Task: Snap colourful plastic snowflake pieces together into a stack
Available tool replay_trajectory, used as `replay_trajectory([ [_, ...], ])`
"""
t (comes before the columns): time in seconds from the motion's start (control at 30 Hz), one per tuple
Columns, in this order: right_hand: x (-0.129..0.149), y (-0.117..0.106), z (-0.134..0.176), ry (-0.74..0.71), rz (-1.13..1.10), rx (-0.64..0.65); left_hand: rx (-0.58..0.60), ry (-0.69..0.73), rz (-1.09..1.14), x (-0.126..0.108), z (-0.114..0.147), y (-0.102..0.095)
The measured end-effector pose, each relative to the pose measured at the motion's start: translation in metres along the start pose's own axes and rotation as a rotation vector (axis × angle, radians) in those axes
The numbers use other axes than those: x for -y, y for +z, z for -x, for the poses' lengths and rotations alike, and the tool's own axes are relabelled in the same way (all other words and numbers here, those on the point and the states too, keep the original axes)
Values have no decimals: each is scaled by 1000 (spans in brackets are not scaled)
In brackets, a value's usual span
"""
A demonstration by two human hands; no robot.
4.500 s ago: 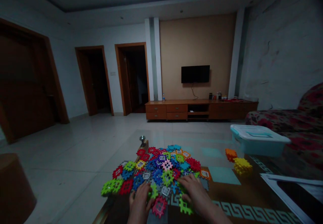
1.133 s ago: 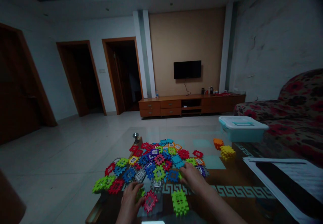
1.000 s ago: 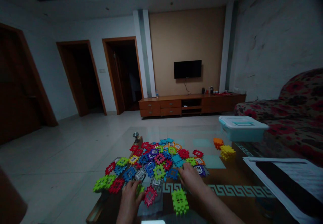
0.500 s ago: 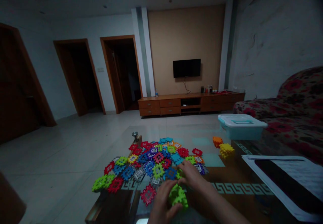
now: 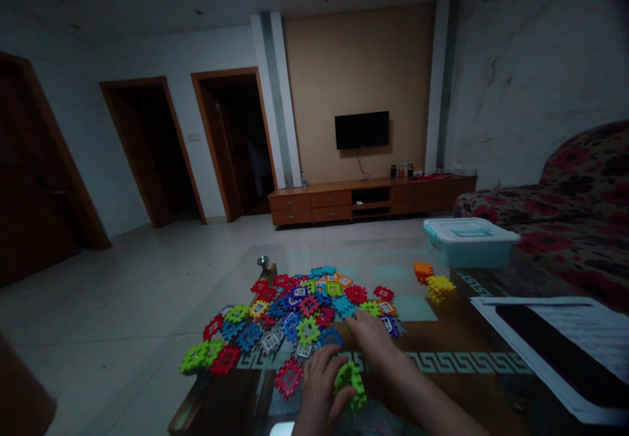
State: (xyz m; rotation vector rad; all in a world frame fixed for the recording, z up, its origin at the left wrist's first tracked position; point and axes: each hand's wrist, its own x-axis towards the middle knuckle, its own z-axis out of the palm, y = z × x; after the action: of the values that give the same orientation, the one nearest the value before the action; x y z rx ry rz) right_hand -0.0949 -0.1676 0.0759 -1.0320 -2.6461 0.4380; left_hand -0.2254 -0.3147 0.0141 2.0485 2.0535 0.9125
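Note:
In my left hand [image 5: 320,383] is a lime-green block of interlocking notched plastic tiles [image 5: 350,385], near the front of the glass table. My left fingers curl over its left side, with the thumb along the lower edge. My right hand [image 5: 371,334] is farther forward, at the right front of the tile pile. Its fingers are bent down and close together, and what lies under them is hidden. A light-blue tile [image 5: 344,306] lies just beyond those fingertips. The pile also holds a lime tile [image 5: 308,332], a blue tile [image 5: 329,337] and a red tile [image 5: 289,377].
Yellow tiles [image 5: 441,289] and orange tiles [image 5: 422,272] are stacked at the right. Behind them stands a lidded teal box [image 5: 470,246]. Papers [image 5: 580,331] with a dark flat object [image 5: 555,351] lie at the right edge. A flowered sofa [image 5: 580,193] is beyond.
The lime tile beside my right fingers is no longer visible. My left hand and the block have turned slightly, and the block shows a narrower side. My right thumb has gone out of sight.

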Motion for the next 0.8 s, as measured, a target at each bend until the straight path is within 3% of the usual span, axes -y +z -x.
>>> replay_trajectory([
  [0.13, -7, -18, 3, 102, -49, -18, -208, -181, -226, 18, -13, -10],
  [0.23, -6, -25, 15, 39, -154, 26, -253, -264, -358, 30, -24, -17],
  [0.4, 7, -14, 36, -112, -515, 195, -172, -291, -340, 41, -30, -23],
  [0.5, 14, -6, 38, -146, -489, 223, -111, -285, -301, 41, -29, -26],
  [0.7, 13, -1, 32, -181, -319, 97, -120, -312, -384, 23, -30, -27],
  [0.8, 3, 2, 20, -85, -225, -46, -75, -304, -418, 12, -32, -25],
])
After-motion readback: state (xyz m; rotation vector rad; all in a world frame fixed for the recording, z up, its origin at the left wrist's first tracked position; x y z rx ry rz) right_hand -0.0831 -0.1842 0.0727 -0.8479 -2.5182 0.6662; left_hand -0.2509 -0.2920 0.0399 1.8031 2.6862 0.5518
